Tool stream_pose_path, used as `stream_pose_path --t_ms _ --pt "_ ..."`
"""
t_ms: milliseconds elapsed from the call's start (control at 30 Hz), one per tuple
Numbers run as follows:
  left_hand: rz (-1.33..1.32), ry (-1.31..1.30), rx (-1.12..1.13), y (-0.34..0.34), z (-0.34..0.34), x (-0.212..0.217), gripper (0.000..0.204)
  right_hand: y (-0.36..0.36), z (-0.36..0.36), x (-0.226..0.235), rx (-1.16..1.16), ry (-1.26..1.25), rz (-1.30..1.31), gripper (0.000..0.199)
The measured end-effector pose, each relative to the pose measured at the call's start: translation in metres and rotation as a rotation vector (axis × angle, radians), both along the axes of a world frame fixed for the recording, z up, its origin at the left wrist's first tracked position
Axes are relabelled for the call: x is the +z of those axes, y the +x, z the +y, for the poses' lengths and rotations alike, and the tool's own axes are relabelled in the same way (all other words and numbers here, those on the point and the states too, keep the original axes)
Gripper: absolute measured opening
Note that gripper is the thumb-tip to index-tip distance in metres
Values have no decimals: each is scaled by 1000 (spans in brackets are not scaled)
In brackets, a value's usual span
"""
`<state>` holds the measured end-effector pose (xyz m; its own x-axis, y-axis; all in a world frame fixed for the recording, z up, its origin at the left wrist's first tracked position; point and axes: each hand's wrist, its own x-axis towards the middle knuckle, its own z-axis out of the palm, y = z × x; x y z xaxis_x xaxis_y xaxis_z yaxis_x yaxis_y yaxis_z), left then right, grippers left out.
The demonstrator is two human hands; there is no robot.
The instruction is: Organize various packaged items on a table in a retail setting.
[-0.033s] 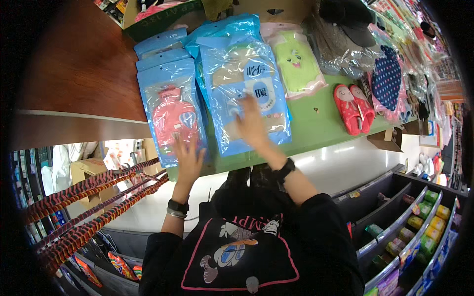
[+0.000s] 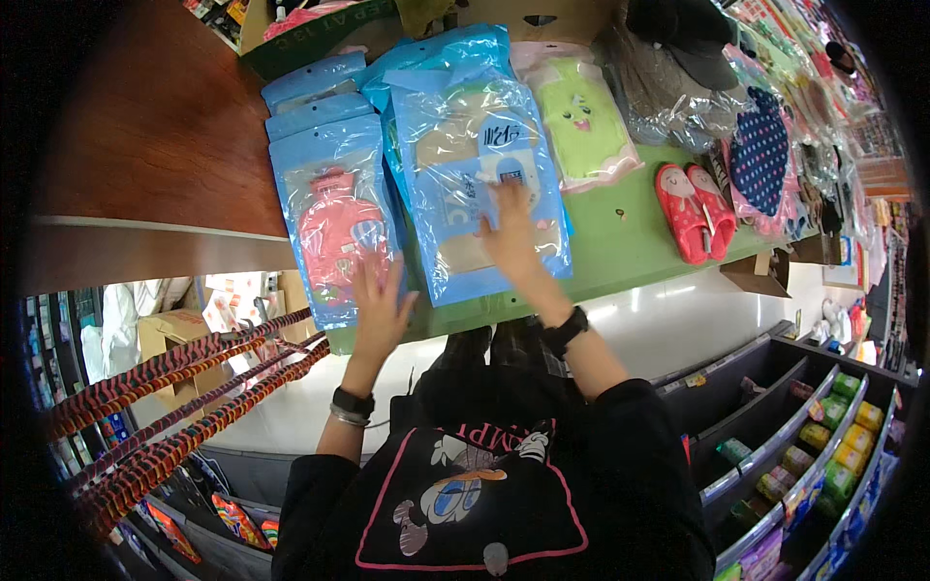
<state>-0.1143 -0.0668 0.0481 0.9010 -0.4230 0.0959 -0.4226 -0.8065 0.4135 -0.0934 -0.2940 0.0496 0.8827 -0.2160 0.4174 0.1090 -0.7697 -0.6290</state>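
both hands lie flat and apart: left hand on the pink-bottle packet, right hand on the neighbouring blue packet, unchanged.

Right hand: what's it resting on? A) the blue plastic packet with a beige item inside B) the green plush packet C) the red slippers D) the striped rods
A: the right hand lies flat on the blue plastic packet with a beige item inside on the green table; the red slippers and green plush packet sit apart to its right, untouched.
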Motion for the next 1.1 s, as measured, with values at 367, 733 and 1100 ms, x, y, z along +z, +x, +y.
stream_pose_path --t_ms 367,733,1100 --pt "96 43 -202 -19 -51 3 71 -5 -116 -45 -319 192 136 28" --pt "121 223 295 -46 55 -41 97 15 -118 -58 -308 217 74 28" --pt "135 177 282 -42 46 -38 94 31 -121 -72 -251 422 27 26"
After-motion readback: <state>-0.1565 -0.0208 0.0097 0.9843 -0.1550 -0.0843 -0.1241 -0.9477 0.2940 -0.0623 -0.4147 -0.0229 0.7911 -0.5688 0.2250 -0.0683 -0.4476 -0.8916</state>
